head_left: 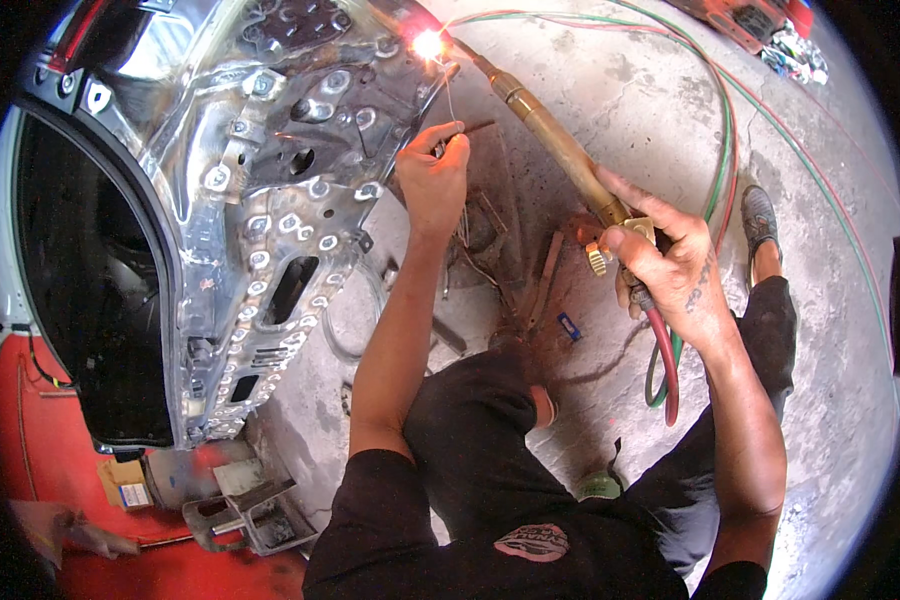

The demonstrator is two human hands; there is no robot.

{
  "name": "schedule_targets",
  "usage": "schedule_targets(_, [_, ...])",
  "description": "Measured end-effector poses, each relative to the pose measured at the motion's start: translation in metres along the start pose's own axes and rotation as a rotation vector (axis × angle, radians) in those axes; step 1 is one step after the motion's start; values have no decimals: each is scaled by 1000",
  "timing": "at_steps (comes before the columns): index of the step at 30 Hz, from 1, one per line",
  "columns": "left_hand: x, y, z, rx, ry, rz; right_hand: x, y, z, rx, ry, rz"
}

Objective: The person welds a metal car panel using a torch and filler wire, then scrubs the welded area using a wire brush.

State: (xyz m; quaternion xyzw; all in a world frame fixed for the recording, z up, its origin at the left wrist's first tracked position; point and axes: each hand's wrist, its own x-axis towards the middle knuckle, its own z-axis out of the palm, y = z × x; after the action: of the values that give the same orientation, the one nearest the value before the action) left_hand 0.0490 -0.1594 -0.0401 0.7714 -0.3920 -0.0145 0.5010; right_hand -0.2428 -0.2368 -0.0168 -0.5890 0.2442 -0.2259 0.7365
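Observation:
My right hand [675, 265] is closed round the brass handle of a gas welding torch [560, 150], near its valve knobs. The torch slants up and left to a bright glowing flame [429, 44] at the edge of a bare metal car body panel [300, 130]. Pinched in my left hand [435, 175] is a thin filler rod [450, 95], whose upper end reaches up to just below the flame. Glare hides the exact spot where the rod, flame and panel meet. Rows of round weld spots mark the panel.
Red and green gas hoses [725, 120] loop from the torch over the grey concrete floor [820, 300]. Metal scraps and a small blue box [568, 327] lie below my arms. At lower left are a metal bracket [255, 510], a cardboard box [123, 484] and a red surface [15, 420].

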Motion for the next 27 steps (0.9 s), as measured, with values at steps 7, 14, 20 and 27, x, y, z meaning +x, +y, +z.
schedule_targets(7, [-1, 0, 0, -18, 1, -4, 0, 1, 0, 6, 4, -12])
schedule_targets(14, [-1, 0, 0, -15, -5, 10, 1, 2, 0, 1, 1, -18])
schedule_targets(20, [-1, 3, 0, -37, -17, -16, 1, 4, -2, -43, -29, -23])
schedule_targets(27, [0, 3, 0, -28, -12, -40, 0, 0, 0, 3, 4, -13])
